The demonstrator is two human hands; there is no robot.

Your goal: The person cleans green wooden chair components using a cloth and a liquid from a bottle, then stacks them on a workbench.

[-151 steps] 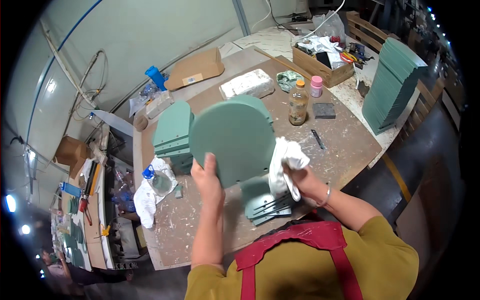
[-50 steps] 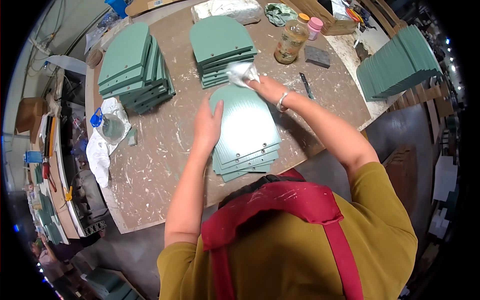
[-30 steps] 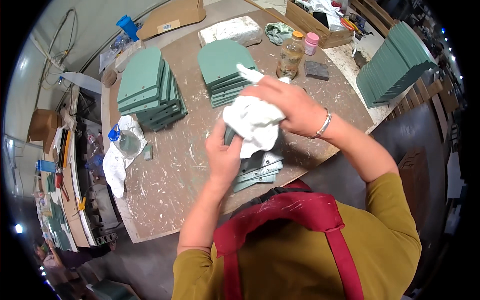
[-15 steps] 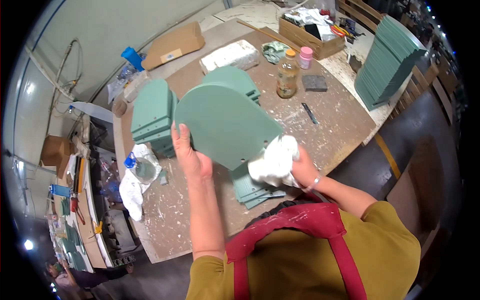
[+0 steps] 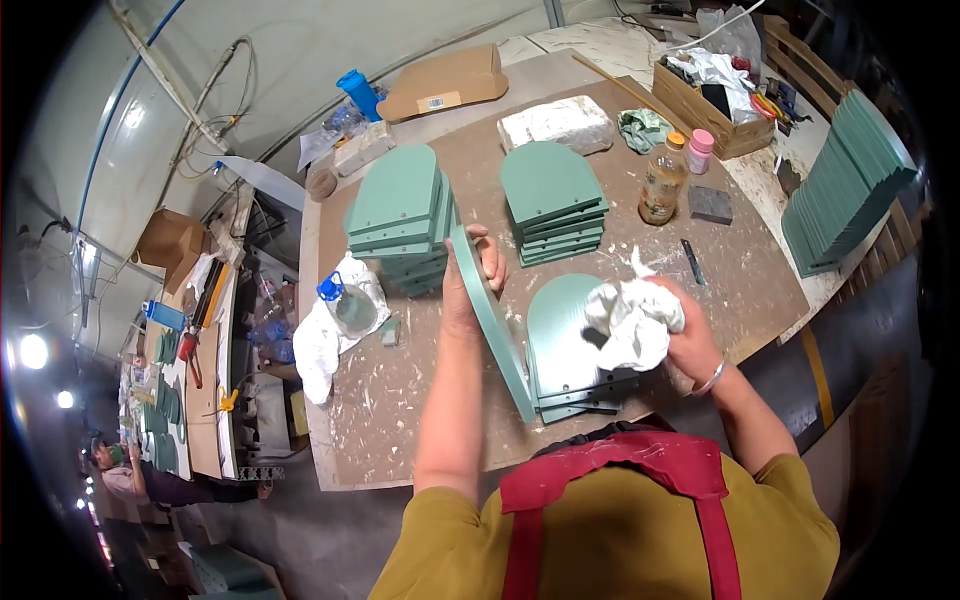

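Note:
A green round-ended panel (image 5: 490, 318) stands on edge in my left hand (image 5: 470, 285), its thin side turned toward me. My fingers wrap over one face of it. In my right hand (image 5: 692, 335) is a crumpled white cloth (image 5: 635, 322), held over a low stack of green panels (image 5: 560, 315) at the front of the table. Two more stacks of such panels lie behind: a tall left stack (image 5: 398, 195) and a middle stack (image 5: 552, 185). Small holes run along the panels' straight edges.
Left on the table, a clear bottle with a blue cap (image 5: 350, 308) stands on a white cloth (image 5: 322, 362). An orange-capped bottle (image 5: 662, 185), a pink jar (image 5: 700, 150) and a grey block (image 5: 711, 206) are at right. A tall row of panels (image 5: 850, 190) stands beyond.
My left hand has turned the panel from face-up to edge-on. The cloth in my right hand has come away from it. The whole view has shifted, so table items appear further right.

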